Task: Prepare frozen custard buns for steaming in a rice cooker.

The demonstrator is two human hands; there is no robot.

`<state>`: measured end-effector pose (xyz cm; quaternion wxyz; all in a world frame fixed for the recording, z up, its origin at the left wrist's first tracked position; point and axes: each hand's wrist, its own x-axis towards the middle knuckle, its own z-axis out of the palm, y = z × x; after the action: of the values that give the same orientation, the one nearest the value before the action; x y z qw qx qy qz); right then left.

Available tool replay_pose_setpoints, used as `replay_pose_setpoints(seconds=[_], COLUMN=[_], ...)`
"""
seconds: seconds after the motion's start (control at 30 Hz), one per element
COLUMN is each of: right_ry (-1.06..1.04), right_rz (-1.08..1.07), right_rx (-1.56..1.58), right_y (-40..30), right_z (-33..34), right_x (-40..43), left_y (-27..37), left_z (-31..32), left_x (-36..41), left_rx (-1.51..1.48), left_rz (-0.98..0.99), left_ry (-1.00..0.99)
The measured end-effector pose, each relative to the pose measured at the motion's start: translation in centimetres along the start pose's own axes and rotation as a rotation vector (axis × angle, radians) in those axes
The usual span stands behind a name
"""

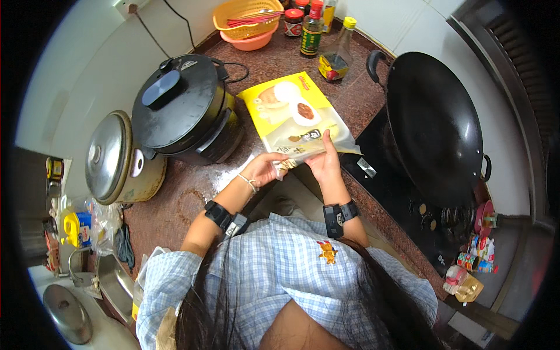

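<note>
A yellow and pale plastic food bag [291, 109] with printed food pictures is tilted over the counter's front edge. My left hand [261, 169] pinches its near left corner, where the plastic is bunched up. At the near right edge, my right hand [324, 164] grips the bag with the thumb on top and the fingers underneath. The bag's contents are mostly hidden by the print. White powder [229, 175] is scattered on the reddish stone countertop [175, 210] beside my left hand.
Left of the bag stand a black electric cooker [183, 105] and a lidded metal pot [114, 157]. A black wok [433, 127] rests on the cooktop [372, 175] at right. Sauce bottles [334, 61] and a yellow basket [245, 28] are behind. A sink [116, 280] lies at left.
</note>
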<state>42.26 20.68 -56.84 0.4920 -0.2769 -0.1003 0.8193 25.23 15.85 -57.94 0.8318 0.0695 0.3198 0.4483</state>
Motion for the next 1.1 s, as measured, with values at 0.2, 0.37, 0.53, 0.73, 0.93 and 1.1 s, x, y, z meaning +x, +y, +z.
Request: replay_pose_setpoints(seconds=[0.2,0.37,0.53,0.73,0.93,1.1], right_ry=[0.098,0.104,0.059,0.001,0.066,-0.097], right_rz=[-0.059,-0.13,-0.176,-0.163,-0.147,-0.552], right_rx=[-0.046,-0.092,-0.203,-0.289,-0.399,-0.807], right_y=[1.4,-0.1,-3.0,-4.8,-5.5,-8.8], right_z=[-1.0,2.0,5.0,5.2,4.0,-2.1], right_x=[0.0,-2.2,-4.4,-6.6,-9.3,-11.0], left_y=[-0.9,-0.4,0.6,0.0,-1.7,-8.5], left_z=[1.9,5.1,7.2,7.8,2.2,-4.2], left_x=[-1.3,-4.2,-5.7,-6.5,-13.6,-28.0], left_rx=[0.145,0.358,0.741,0.899,0.987,0.622], left_rz=[0.109,0.204,0.217,0.214,0.332,0.505], left_ry=[0.031,0.059,-0.016,-0.091,-0.015,0.254])
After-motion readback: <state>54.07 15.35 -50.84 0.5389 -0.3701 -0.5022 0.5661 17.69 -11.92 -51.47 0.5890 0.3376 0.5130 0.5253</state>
